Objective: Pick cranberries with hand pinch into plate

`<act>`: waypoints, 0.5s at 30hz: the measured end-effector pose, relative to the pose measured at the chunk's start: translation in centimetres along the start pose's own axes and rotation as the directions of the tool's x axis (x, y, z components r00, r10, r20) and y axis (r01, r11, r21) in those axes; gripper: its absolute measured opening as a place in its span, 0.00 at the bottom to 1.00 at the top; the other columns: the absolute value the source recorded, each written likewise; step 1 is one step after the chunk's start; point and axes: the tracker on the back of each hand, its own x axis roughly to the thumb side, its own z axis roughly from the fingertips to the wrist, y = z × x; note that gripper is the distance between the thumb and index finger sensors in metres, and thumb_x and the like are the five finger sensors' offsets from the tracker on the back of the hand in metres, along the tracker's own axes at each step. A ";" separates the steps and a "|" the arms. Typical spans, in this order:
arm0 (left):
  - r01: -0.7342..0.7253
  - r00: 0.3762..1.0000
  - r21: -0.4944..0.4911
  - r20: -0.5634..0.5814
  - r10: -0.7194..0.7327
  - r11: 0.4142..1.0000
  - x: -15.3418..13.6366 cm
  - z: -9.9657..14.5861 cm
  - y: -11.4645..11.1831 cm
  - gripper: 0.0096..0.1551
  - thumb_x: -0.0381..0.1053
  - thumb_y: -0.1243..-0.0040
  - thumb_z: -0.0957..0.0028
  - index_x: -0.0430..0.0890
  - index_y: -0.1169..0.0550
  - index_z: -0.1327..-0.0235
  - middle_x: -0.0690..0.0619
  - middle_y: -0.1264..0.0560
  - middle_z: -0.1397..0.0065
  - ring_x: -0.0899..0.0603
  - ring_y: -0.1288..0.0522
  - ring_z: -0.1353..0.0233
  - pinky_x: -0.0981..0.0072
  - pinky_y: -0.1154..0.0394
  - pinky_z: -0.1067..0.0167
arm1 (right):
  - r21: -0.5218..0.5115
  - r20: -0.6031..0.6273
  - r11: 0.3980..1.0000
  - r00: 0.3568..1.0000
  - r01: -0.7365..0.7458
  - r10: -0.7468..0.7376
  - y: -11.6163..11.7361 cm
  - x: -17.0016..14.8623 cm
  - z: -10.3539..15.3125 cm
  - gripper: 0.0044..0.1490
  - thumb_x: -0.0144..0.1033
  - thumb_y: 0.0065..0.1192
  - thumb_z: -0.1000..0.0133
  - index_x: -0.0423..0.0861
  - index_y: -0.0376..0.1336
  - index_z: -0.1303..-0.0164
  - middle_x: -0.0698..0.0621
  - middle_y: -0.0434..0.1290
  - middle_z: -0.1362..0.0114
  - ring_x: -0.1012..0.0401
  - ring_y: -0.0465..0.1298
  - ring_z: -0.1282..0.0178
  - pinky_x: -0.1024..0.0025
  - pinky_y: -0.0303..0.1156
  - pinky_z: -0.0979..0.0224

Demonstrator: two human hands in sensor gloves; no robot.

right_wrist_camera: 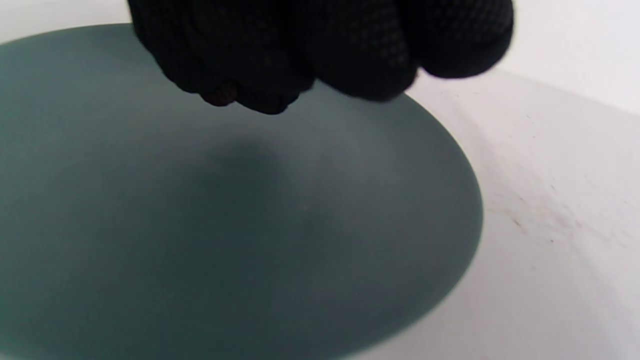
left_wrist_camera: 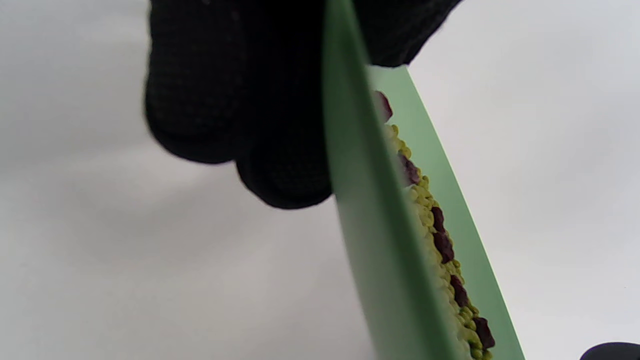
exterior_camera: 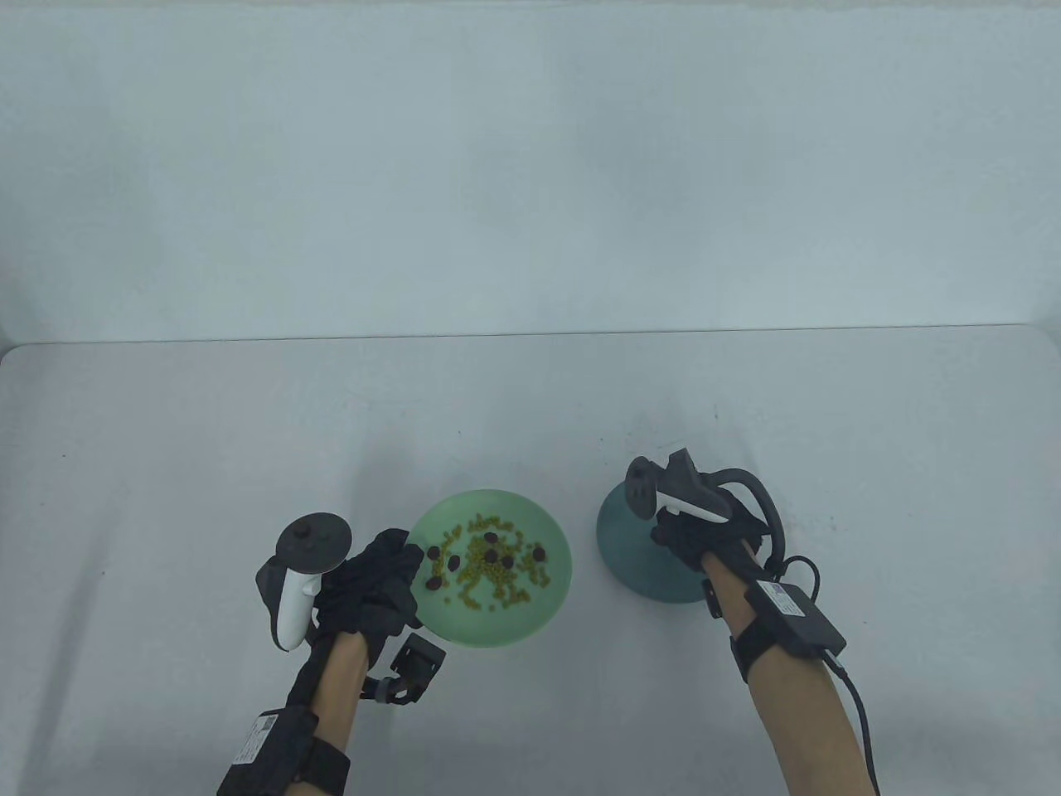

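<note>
A light green plate (exterior_camera: 530,613) holds several dark red cranberries (exterior_camera: 491,555) mixed with small yellow-green beans (exterior_camera: 497,576). My left hand (exterior_camera: 377,580) grips the plate's left rim; in the left wrist view the fingers (left_wrist_camera: 280,165) lie under the rim (left_wrist_camera: 365,210) and the cranberries (left_wrist_camera: 442,245) show on top. A dark teal plate (exterior_camera: 634,555) lies to the right. My right hand (exterior_camera: 692,531) hovers over it, fingers bunched. In the right wrist view the fingertips (right_wrist_camera: 260,90) pinch a dark red cranberry (right_wrist_camera: 220,95) above the bare teal plate (right_wrist_camera: 250,240).
The plates sit near the front of a pale grey table (exterior_camera: 249,431). A white wall rises behind the table's far edge. A cable runs from my right wrist pack (exterior_camera: 800,613) toward the bottom edge.
</note>
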 end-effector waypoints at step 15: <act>-0.010 1.000 0.001 0.011 0.010 1.000 0.0 -0.1 0.2 0.26 0.44 0.48 0.36 0.35 0.32 0.28 0.43 0.20 0.42 0.46 0.11 0.58 0.65 0.13 0.59 | -0.084 -0.007 0.995 0.999 -0.045 0.044 -3.8 -0.8 2.6 0.31 0.55 0.62 0.44 0.47 0.72 0.38 0.63 0.78 0.63 0.68 0.80 0.65 0.65 0.80 0.51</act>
